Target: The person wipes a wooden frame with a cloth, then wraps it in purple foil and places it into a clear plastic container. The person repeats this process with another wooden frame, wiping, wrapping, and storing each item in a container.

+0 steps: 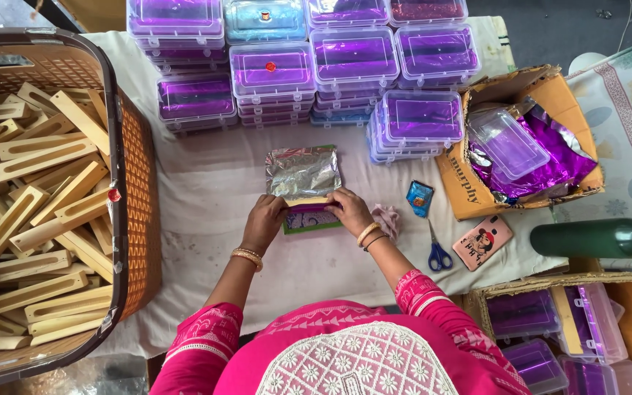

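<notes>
Both hands on one wooden piece over foil, centre of white cloth.

Left hand (263, 219) and right hand (348, 208) each curl closed on an end of one wooden stick (307, 201), lying across the near edge of one silver foil sheet (303, 172); a green-edged card (311, 220) lies beneath. At 12 o'clock: clear plastic boxes (352, 57) with purple lining, about ten stacks. At 9 o'clock: one woven basket (139, 183) heaped with wooden pieces, too many to count. At 3 o'clock: one blue packet (419, 197), one pair of blue scissors (438, 252), one pink phone (483, 242), one cardboard box (469, 186), one green bottle (598, 238).
</notes>
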